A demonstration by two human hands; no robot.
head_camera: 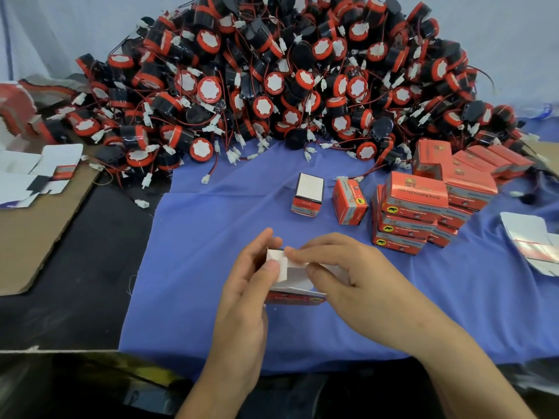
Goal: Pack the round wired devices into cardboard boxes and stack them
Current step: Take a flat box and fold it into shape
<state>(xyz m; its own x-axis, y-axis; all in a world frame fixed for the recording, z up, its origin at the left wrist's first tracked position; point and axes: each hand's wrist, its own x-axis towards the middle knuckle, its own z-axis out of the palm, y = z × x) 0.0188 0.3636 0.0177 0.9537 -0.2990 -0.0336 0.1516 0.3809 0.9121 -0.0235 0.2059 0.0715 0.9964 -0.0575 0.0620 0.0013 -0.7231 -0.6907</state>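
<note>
Blue woven cloth [211, 237] covers the middle of the black table top [75, 267]. On it, towards the near edge, we find the small red-and-white cardboard box [295, 294] with its white flaps open. The left hand [242, 285] grips this box from its left side, fingers curled behind it and the thumb pressed on a white end flap. The right hand [348, 273] lies over it from the right, fingertips pinching the top flap at the open end. We cannot tell whether a device sits inside.

Along the far edge of the cloth, the heap of round black-and-red wired devices [272, 86] rises against the pale wall, and its white plugs and thin red leads spill forward onto the cloth. Between heap and hands we see a bare stretch of cloth, broken only by two loose boxes: a red box with a white top face [307, 193] and, just beside it, a second red box [349, 201] turned at an angle. To their right the stack of closed red cardboard boxes [414, 213] stands in layers, near the right hand but apart from it.

At the left edge a brown corrugated cardboard sheet [36, 237] carries flat white box blanks [36, 173]. At the right edge another flat blank [532, 243] lies on the cloth.
</note>
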